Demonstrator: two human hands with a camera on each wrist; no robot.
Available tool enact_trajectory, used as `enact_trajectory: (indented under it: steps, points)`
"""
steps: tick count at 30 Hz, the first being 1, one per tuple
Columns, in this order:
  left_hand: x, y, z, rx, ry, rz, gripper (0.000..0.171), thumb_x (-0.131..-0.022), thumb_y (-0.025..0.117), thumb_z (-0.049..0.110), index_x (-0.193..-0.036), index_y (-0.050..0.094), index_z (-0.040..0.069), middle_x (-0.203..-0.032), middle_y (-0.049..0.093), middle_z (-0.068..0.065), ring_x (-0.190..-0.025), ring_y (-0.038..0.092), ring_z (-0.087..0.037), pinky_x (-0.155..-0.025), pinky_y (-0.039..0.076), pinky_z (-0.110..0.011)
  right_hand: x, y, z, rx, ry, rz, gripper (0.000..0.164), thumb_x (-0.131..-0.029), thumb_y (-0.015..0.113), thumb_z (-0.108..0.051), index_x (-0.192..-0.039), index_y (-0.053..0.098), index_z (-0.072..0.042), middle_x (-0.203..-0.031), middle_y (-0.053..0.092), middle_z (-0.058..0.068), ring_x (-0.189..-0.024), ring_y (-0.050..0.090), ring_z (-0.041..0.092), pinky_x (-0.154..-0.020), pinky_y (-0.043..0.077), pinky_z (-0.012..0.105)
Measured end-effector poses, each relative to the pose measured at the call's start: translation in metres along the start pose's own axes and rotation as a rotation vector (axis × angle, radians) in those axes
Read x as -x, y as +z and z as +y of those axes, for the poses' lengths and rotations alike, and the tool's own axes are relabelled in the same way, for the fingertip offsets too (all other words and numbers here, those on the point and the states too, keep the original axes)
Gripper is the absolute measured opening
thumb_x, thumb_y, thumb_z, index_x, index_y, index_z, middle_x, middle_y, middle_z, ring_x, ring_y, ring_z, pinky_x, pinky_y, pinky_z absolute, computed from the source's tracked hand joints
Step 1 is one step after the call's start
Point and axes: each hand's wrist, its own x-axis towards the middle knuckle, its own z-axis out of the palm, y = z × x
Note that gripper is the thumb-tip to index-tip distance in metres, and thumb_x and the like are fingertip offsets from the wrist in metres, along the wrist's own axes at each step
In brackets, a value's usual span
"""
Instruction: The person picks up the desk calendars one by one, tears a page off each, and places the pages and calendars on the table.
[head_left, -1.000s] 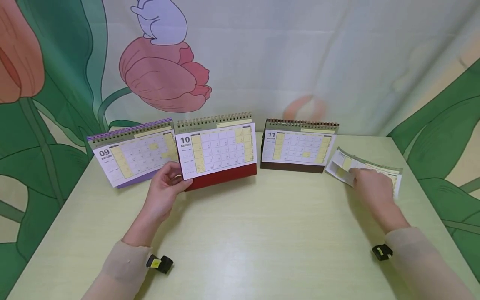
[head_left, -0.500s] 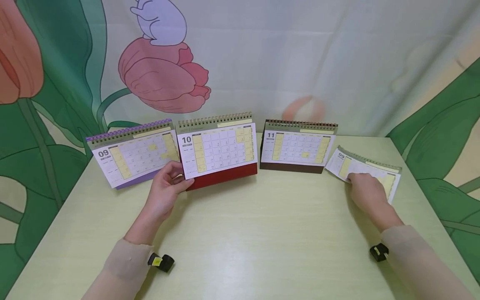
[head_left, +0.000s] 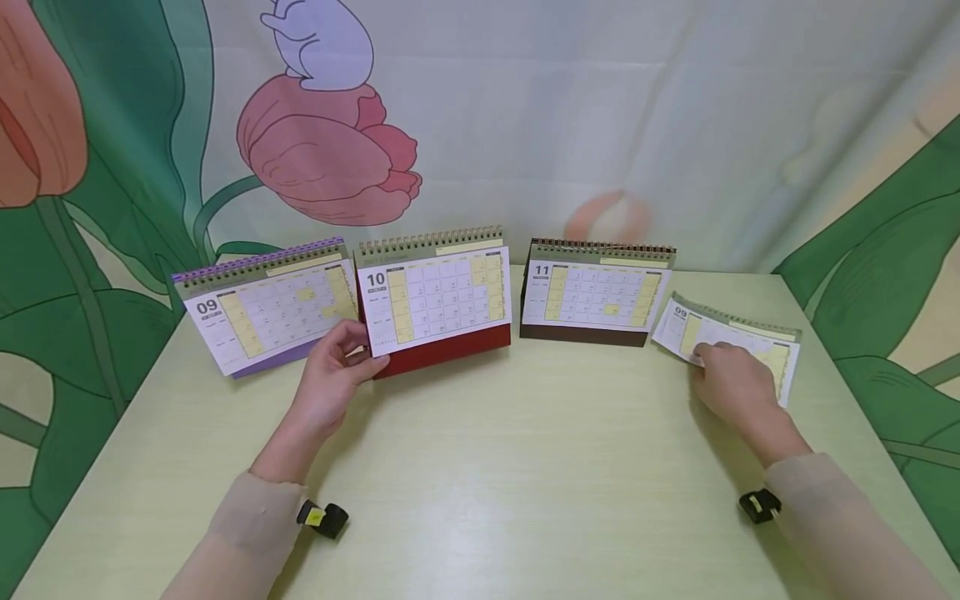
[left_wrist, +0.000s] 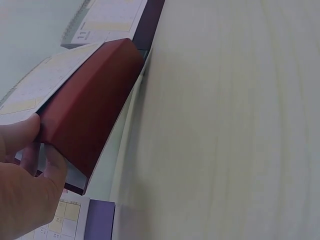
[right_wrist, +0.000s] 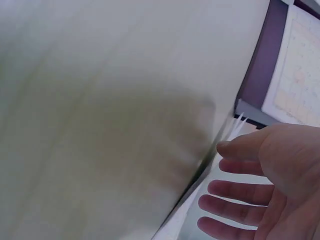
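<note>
My left hand [head_left: 326,383] grips the lower left edge of a red desk calendar [head_left: 442,354] turned to page 10. In the left wrist view the thumb lies on the front of its red stand [left_wrist: 92,100], with fingers tucked behind the side. My right hand [head_left: 738,383] is at the front edge of another desk calendar [head_left: 678,325], which lies low and slanted and shows page 09. The right wrist view shows those fingers [right_wrist: 235,192] nearly straight over the white sheets, thumb close above the index finger. The hand covers part of this calendar.
A purple desk calendar [head_left: 277,312] at page 09 stands on the left, partly behind the red one. Between the red and the lying calendar stands a dark brown one [head_left: 600,292] at page 11. A printed curtain [head_left: 510,125] hangs behind the pale table [head_left: 525,500].
On the right calendar a raised page has come down, and page 09 now shows on top. The red calendar has shifted very slightly in my left hand's grip.
</note>
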Motion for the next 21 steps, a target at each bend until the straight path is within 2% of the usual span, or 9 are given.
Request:
enact_trajectory:
  steps: [6,13,16,21]
  points:
    - [-0.008,0.000,-0.001,-0.022,-0.009,-0.007,0.029,-0.091,0.065,-0.017,-0.114,0.055,-0.003,-0.123,0.064,-0.013,-0.095,0.068,-0.022,-0.084,0.057,-0.026,0.003,-0.006,-0.012,-0.027,-0.015,0.002,0.029,-0.097,0.062,-0.012,-0.119,0.068,0.006,-0.110,0.069,0.028,-0.100,0.066,0.047,-0.071,0.054,0.060]
    - [-0.023,-0.001,-0.002,-0.052,-0.024,-0.005,0.030,-0.092,0.067,-0.014,-0.117,0.056,-0.003,-0.124,0.064,-0.014,-0.105,0.066,-0.022,-0.086,0.056,-0.025,0.008,-0.011,-0.031,-0.069,-0.052,-0.014,0.032,-0.099,0.064,-0.019,-0.121,0.066,0.004,-0.108,0.070,0.026,-0.095,0.067,0.045,-0.071,0.054,0.058]
    - [-0.029,-0.001,-0.004,-0.059,-0.033,-0.006,0.029,-0.092,0.067,-0.013,-0.116,0.056,-0.001,-0.124,0.064,-0.013,-0.106,0.064,-0.023,-0.086,0.056,-0.025,0.010,-0.012,-0.040,-0.079,-0.061,-0.029,0.036,-0.100,0.065,-0.021,-0.127,0.064,0.003,-0.115,0.069,0.027,-0.102,0.066,0.047,-0.076,0.054,0.059]
    - [-0.039,0.000,-0.007,-0.097,-0.018,-0.002,0.030,-0.089,0.069,-0.016,-0.113,0.054,-0.006,-0.118,0.062,-0.015,-0.100,0.064,-0.022,-0.083,0.056,-0.024,0.015,-0.014,-0.051,-0.093,-0.063,-0.058,0.041,-0.101,0.064,-0.022,-0.133,0.061,0.003,-0.126,0.065,0.027,-0.115,0.061,0.048,-0.087,0.052,0.062]
